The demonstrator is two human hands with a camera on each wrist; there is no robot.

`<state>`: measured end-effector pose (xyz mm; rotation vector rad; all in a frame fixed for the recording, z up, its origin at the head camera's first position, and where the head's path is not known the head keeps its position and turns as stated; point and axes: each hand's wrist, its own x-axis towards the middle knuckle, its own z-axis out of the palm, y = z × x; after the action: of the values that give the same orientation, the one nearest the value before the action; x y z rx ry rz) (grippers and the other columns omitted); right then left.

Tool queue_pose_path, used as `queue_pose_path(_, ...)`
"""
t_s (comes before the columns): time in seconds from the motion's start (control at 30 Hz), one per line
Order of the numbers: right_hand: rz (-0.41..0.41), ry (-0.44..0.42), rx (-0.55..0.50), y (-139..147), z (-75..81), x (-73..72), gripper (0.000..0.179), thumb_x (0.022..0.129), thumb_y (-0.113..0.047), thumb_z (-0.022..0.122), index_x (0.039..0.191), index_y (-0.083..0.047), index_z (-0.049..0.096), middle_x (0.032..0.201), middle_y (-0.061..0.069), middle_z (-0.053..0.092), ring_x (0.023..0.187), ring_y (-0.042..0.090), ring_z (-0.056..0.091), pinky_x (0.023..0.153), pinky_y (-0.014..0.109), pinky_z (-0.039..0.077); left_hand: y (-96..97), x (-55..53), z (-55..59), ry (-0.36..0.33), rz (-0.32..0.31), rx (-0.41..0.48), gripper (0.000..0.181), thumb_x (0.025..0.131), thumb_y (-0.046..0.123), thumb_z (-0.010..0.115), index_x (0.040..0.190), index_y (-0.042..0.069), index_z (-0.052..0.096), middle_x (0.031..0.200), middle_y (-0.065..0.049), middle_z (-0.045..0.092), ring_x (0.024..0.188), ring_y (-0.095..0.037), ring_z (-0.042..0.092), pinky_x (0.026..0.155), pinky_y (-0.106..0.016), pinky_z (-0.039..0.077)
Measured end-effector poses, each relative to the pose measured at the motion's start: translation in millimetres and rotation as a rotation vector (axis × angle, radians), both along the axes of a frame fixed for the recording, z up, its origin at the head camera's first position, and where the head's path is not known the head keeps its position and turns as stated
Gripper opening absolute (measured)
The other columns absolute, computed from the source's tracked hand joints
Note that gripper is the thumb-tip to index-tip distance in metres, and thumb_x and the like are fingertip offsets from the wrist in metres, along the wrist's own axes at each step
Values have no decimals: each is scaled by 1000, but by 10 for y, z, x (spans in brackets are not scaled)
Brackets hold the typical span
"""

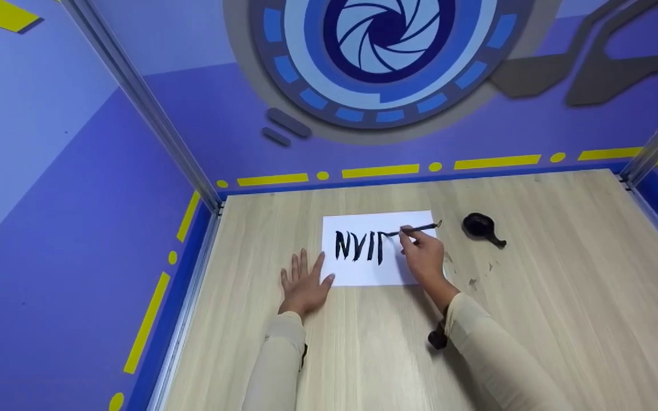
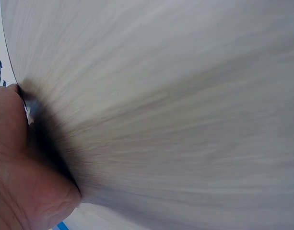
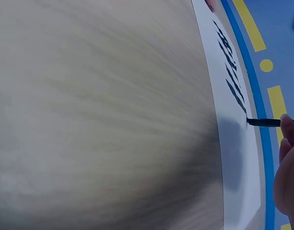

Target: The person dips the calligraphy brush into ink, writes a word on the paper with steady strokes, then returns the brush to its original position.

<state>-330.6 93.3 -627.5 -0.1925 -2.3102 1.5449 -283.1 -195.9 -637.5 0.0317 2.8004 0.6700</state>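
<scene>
A white sheet of paper [image 1: 363, 275] lies on the table, bearing thick black brush strokes [image 1: 357, 246] that look like "NVI" and the top and side of another letter. My right hand [image 1: 425, 254] pinches a dark writing brush [image 1: 420, 228] near its middle, its tip at the upper end of the last stroke. In the right wrist view the brush [image 3: 264, 122] meets the paper [image 3: 235, 167] at that stroke. Spread out on the table, my left hand [image 1: 308, 287] has its thumb and forefinger at the paper's left edge. The left wrist view shows the heel of that hand [image 2: 31, 187] on the wood.
Right of the paper sits a small black ladle-shaped dish [image 1: 480, 226] with a short handle. Dark smudges [image 1: 473, 282] mark the wooden table [image 1: 563, 274] nearby. Blue-purple panels [image 1: 192, 114] with yellow markings stand behind and at the sides, joined by metal posts [image 1: 146, 108].
</scene>
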Motion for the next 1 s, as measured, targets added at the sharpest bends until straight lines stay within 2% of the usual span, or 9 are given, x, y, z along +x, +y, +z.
queue_pose_path(0.13, 7, 12, 44, 29, -11, 48, 18, 97, -13, 76, 110, -4, 84, 98, 14, 84, 55, -1, 61, 55, 14, 42, -1, 3, -9, 3, 6, 0, 69, 112, 55, 41, 173, 31, 19, 182, -16, -6, 169, -42, -11, 132, -70, -9)
queue_pose_path(0.23, 20, 18, 35, 37, -16, 101, 17, 96, -12, 76, 108, -4, 84, 99, 12, 84, 57, 2, 63, 56, 14, 46, -4, 5, -8, 3, 9, 0, 69, 111, 55, 41, 173, 31, 20, 182, -16, -6, 169, -41, -11, 132, -70, -9)
queue_pose_path(0.47, 47, 41, -14, 9, 17, 245, 11, 91, -11, 77, 96, -5, 85, 86, 12, 83, 54, 3, 62, 54, 17, 49, 0, 4, -26, 3, 1, 6, 69, 111, 55, 40, 173, 31, 19, 182, -16, -8, 169, -41, -13, 131, -69, -11)
queue_pose_path(0.67, 99, -1, -55, -62, 26, 311, 10, 91, -13, 77, 92, -7, 85, 77, 11, 80, 51, 3, 61, 53, 19, 49, -3, -7, -40, 6, 7, -1, 69, 112, 55, 40, 173, 31, 18, 182, -15, -8, 169, -41, -13, 132, -70, -10)
queue_pose_path(0.77, 145, -36, -91, -93, 49, 354, 12, 94, -14, 77, 93, -5, 85, 79, 16, 79, 54, 11, 65, 54, 20, 49, -2, 6, -32, 7, 10, -15, 69, 112, 57, 39, 173, 33, 19, 182, -15, -8, 169, -40, -12, 132, -70, -9)
queue_pose_path(0.87, 174, -51, -143, -111, 92, 396, 15, 96, -15, 77, 95, -2, 84, 84, 22, 79, 60, 25, 70, 56, 22, 49, 0, 22, -18, 13, 9, -20, 68, 112, 57, 39, 172, 33, 20, 182, -15, -6, 169, -41, -10, 132, -70, -7)
queue_pose_path(0.93, 173, -45, -176, -116, 125, 414, 16, 96, -15, 77, 96, -1, 84, 84, 20, 79, 63, 31, 71, 58, 23, 49, 0, 26, -12, 16, 5, -25, 68, 112, 58, 39, 172, 33, 20, 182, -15, -6, 169, -42, -9, 132, -70, -7)
queue_pose_path(1.0, 161, -33, -203, -115, 144, 412, 16, 96, -15, 78, 97, 0, 84, 80, 13, 79, 62, 32, 72, 59, 23, 50, 2, 23, -11, 15, 3, -28, 68, 112, 58, 39, 172, 33, 20, 182, -15, -6, 170, -42, -9, 132, -70, -6)
